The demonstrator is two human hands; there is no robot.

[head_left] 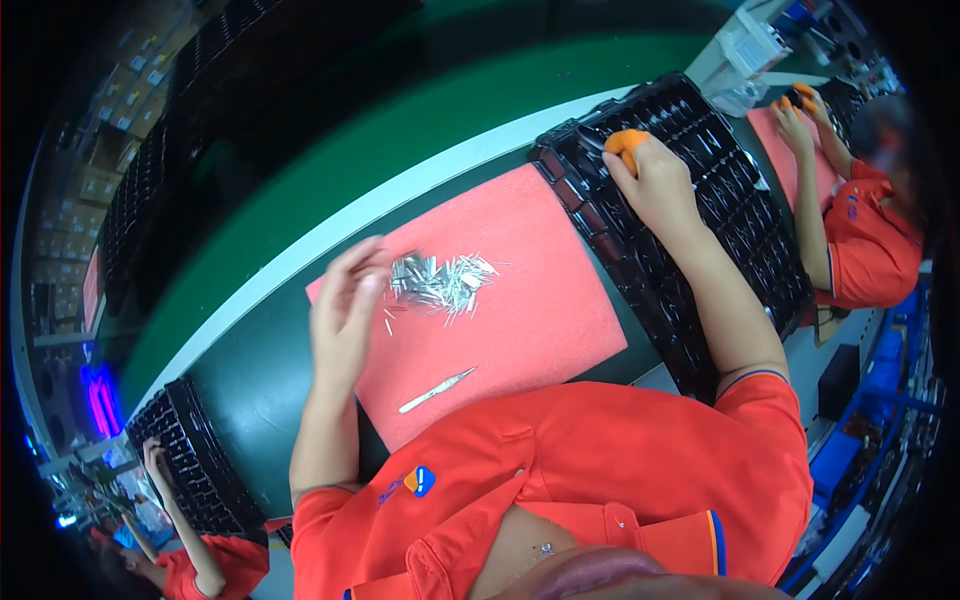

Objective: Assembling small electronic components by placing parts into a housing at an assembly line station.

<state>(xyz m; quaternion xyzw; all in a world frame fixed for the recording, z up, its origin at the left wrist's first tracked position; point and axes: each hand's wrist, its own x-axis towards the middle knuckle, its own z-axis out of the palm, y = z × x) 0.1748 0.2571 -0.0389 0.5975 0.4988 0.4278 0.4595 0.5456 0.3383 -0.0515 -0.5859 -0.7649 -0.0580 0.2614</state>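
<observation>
On a pink foam sheet (520, 300) lies a loose pile of thin, silvery metal pins (445, 283), with a few strays around it. My left hand (343, 318) hovers at the pile's left side, thumb and fingers apart, with nothing visible in it. Orange covers wrap fingertips of my right hand (655, 183), which is over the far left corner of a black compartmented tray (735, 190). Its fingers are closed at a dark, shiny spot in the tray; what they grip is hidden. A slim, pale, pointed tool (437, 390) rests on the foam near me.
Beyond the dark green worktop (250, 400) runs a pale rail (400, 203) beside a green belt (450, 110). Two co-workers in red shirts sit at either side, one with another black tray (195, 460) at left. Stacked cartons (120, 125) stand far left.
</observation>
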